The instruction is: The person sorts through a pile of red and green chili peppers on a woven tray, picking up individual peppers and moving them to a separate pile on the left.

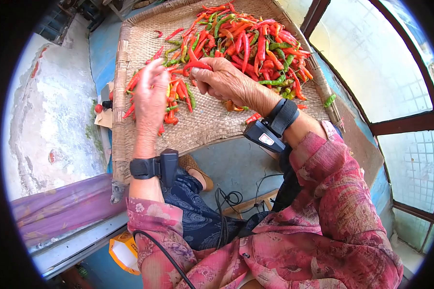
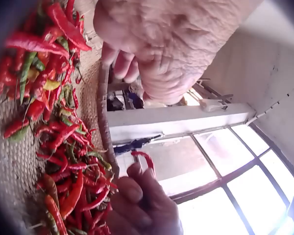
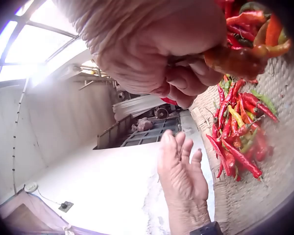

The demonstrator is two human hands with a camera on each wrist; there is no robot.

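My right hand is over the woven tray and grips a red chili pepper between thumb and fingers. The pepper's curved end sticks up past the fingertips in the left wrist view. From the right wrist, an orange-brown pepper shows with its stem end against the curled fingers. My left hand, blurred in the head view, hovers over the smaller pile of peppers. Its fingers are extended and hold nothing, as the right wrist view of the left hand shows.
A large heap of red and green chili peppers covers the tray's far right part. The woven tray has a raised rim. Windows stand on the right, a white wall on the left. Black cables hang below the tray.
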